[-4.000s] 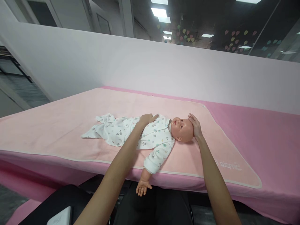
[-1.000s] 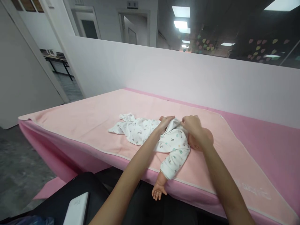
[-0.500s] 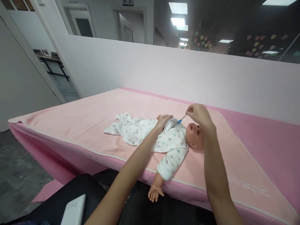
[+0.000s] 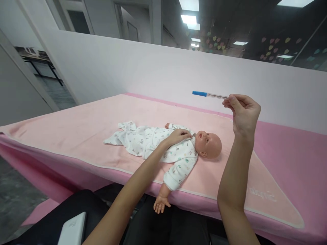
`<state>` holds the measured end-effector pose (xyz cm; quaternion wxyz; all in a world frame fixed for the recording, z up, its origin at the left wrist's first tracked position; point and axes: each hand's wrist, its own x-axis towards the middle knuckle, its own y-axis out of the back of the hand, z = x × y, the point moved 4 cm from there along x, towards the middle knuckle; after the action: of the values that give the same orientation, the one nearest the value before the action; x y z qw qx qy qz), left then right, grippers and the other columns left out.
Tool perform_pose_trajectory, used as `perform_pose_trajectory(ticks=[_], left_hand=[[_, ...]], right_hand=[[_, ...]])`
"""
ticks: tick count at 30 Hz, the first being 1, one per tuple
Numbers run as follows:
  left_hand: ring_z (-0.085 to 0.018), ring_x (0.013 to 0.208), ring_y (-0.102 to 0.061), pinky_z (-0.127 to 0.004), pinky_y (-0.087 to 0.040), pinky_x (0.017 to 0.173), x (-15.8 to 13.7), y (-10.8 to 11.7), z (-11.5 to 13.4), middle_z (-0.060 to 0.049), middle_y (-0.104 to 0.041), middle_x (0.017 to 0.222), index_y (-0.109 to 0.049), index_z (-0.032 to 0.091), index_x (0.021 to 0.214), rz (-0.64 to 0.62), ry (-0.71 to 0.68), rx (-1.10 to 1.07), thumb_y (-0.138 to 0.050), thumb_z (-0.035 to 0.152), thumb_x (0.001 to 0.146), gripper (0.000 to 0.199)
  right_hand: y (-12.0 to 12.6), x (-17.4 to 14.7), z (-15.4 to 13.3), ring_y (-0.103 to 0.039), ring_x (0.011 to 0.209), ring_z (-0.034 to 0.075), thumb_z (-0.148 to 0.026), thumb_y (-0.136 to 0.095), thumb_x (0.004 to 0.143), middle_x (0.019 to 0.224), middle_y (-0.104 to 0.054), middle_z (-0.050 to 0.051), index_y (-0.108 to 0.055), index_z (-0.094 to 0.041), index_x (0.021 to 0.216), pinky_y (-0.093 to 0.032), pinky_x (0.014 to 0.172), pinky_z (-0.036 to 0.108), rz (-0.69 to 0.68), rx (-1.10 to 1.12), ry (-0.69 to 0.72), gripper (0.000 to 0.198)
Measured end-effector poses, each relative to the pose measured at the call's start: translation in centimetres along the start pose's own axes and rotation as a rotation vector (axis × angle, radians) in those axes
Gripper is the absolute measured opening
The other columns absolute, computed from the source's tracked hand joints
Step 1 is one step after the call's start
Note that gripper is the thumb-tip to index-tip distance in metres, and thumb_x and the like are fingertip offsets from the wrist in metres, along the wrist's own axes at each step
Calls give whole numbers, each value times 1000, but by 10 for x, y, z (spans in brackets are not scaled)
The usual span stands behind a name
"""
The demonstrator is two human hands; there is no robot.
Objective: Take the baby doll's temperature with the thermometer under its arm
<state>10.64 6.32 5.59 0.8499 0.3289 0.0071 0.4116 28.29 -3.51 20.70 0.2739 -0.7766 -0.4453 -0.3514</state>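
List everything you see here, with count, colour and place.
Thermometer: one, clear with blue end, in right hand
Doll: one, tan, lying on mat
Clothes: piece count unclear, white with prints, on doll
Mat: one, peach, under doll
Cloth: one visible, pink, under mat
Slab: one, white, lower left
Wall: one, white, behind mat
Window: one, dark, above wall
Hearts: many, mixed colours, upper right
Lights: several, white, along top
Doors: at least two, pale, upper left
Desk: one, dark legs, far left
Left hand: one, bare, on doll's chest
Right hand: one, bare, raised at right
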Motion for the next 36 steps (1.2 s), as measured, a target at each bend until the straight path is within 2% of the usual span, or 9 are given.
perform_pose_trajectory(ticks=[5,11,26,28,31,34,36], left_hand=[[-14,70,-56,-23,-40,64,0,-1,1,-3,-66,77,-68,15,81,-18,-11,-35,-55,37,74,26],[-13,69,-57,-23,-43,65,-1,-2,2,-3,-65,73,-67,14,79,-23,-30,-124,-58,32,71,21],[-14,70,-57,-24,-43,67,-3,0,2,-4,-66,74,-68,14,77,-14,-15,-185,-61,29,70,18],[-14,74,-58,-25,-43,69,-2,1,-1,-4,-67,78,-68,14,78,-14,-19,-227,-61,28,70,18],[-15,76,-58,-25,-43,70,0,2,-7,-4,-66,78,-68,14,77,17,-14,-323,-63,25,67,16],[-14,74,-57,-24,-42,68,3,4,-13,-4,-66,78,-68,13,77,69,2,-434,-64,25,66,17],[-13,74,-57,-24,-42,67,3,5,-14,-5,-66,78,-68,12,77,94,12,-486,-66,26,65,18]], right_hand=[[-8,-2,-4,-62,62,11,-32,-69,69,64,-63,-3,-63,-19,74,-54,63,28,-23,-2,43,16],[-16,-5,-9,-64,69,12,-33,-68,70,71,-64,-3,-63,-20,79,-55,70,31,-42,-29,120,17],[-18,-7,-19,-63,61,12,-36,-67,71,63,-63,-3,-63,-19,76,-55,65,31,-18,-33,144,18],[-16,-12,-20,-63,61,12,-34,-68,70,62,-64,-2,-64,-18,74,-55,65,31,-73,-54,104,18],[-2,-35,-15,-64,62,14,-32,-71,65,64,-66,0,-66,-18,71,-55,63,30,-230,-137,-19,16],[31,-80,0,-64,64,16,-33,-72,63,68,-68,2,-68,-19,69,-54,61,29,-354,-296,-190,16],[60,-116,13,-65,67,18,-36,-71,64,70,-69,3,-68,-19,70,-54,63,29,-378,-407,-327,18]])
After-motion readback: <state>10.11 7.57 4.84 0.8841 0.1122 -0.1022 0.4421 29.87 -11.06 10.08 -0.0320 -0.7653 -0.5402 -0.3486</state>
